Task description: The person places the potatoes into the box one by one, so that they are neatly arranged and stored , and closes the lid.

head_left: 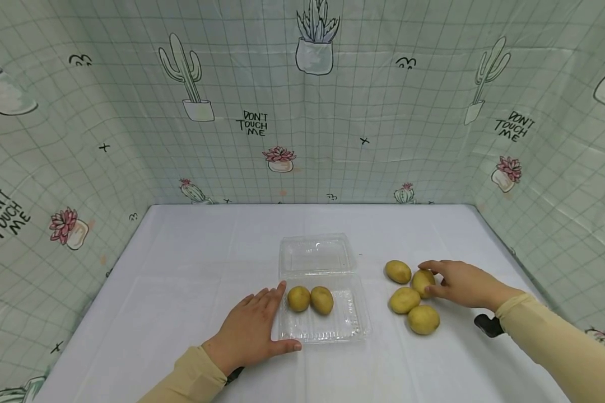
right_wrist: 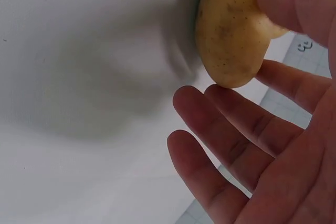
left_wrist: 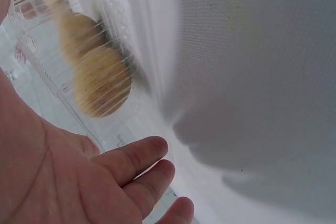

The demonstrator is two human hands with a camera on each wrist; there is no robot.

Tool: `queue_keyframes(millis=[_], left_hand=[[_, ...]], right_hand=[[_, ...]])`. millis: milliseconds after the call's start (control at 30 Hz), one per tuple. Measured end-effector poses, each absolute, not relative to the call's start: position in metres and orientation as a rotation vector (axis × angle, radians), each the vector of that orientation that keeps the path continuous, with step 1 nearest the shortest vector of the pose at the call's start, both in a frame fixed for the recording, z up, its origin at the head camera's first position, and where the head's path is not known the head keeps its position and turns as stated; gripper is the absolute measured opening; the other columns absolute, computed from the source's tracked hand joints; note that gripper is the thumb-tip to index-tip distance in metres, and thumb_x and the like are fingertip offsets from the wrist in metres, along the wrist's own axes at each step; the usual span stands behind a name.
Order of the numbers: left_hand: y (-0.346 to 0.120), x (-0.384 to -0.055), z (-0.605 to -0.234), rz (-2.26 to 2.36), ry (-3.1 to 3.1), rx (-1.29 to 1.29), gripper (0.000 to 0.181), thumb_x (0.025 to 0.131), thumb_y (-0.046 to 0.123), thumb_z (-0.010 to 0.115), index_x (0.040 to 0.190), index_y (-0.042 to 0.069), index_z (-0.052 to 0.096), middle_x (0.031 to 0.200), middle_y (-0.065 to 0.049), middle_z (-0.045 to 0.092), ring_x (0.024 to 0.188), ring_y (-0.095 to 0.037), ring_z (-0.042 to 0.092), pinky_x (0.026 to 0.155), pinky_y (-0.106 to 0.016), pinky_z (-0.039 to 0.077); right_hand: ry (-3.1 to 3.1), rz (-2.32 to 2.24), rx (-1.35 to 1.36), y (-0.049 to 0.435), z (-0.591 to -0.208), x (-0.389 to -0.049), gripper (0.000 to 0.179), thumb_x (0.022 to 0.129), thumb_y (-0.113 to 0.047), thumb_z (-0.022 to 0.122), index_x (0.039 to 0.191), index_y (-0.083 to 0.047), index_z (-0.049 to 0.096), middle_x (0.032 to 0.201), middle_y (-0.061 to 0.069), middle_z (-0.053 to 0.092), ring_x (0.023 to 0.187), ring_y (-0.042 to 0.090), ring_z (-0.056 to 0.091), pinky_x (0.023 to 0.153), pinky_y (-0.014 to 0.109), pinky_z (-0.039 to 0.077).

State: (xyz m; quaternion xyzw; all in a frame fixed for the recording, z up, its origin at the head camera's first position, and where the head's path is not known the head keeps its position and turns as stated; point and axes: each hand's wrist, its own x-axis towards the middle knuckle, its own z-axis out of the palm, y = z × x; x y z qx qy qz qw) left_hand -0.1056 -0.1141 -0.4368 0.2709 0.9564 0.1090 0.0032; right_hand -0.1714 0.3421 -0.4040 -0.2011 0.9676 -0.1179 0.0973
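Observation:
A clear plastic clamshell container (head_left: pixel 350 330) lies opened out flat, its lid (head_left: pixel 315 254) folded back. Two potatoes (head_left: pixel 321 300) sit side by side in its base. At the container's left edge is my left hand (head_left: pixel 249 327), fingers straight and thumb spread along the near side; the left wrist view shows the potatoes (left_wrist: pixel 102 81) through the ribbed wall. To the right, my right hand (head_left: pixel 461 284) pinches a potato (head_left: pixel 423 283) between thumb and forefinger. In the right wrist view this potato (right_wrist: pixel 231 30) is touched by the thumb, while the outer fingers stay apart from it.
Beside the pinched potato lie three more: one at the back (head_left: pixel 398 272), one in the middle (head_left: pixel 404 300) and one at the front (head_left: pixel 423 319). All rest on a white-covered table (head_left: pixel 206 252). A patterned cloth (head_left: pixel 333 112) rises behind and at both sides.

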Motion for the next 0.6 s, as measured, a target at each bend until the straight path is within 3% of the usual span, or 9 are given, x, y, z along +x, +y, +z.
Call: queue_keyframes(millis=[167, 400, 600], left_hand=[[-0.114, -0.106, -0.437, 0.339, 2.992, 0.839, 0.111, 0.081, 0.076, 0.060, 0.156, 0.001, 0.027, 0.143, -0.020, 0.051, 0.133, -0.037, 0.047, 0.108, -0.052, 0.037], [-0.115, -0.106, -0.438, 0.336, 2.999, 0.840, 0.112, 0.081, 0.078, 0.059, 0.156, 0.001, 0.028, 0.143, -0.019, 0.052, 0.132, -0.036, 0.048, 0.108, -0.051, 0.037], [-0.115, -0.107, -0.440, 0.328, 3.003, 0.846, 0.112, 0.081, 0.079, 0.057, 0.156, 0.001, 0.027, 0.143, -0.019, 0.052, 0.132, -0.036, 0.048, 0.108, -0.051, 0.037]], right_hand=[[2.859, -0.375, -0.602, 0.342, -0.407, -0.172, 0.070, 0.086, -0.049, 0.075, 0.136, -0.004, 0.057, 0.116, 0.014, 0.065, 0.098, 0.027, 0.064, 0.083, 0.051, 0.052], [2.843, -0.406, -0.614, 0.343, -0.412, -0.176, 0.072, 0.083, -0.042, 0.080, 0.137, -0.001, 0.055, 0.113, 0.009, 0.064, 0.083, 0.014, 0.059, 0.075, 0.040, 0.052], [2.833, -0.413, -0.598, 0.343, -0.416, -0.177, 0.074, 0.082, -0.040, 0.082, 0.138, 0.000, 0.054, 0.116, 0.010, 0.063, 0.083, 0.012, 0.059, 0.075, 0.037, 0.051]])
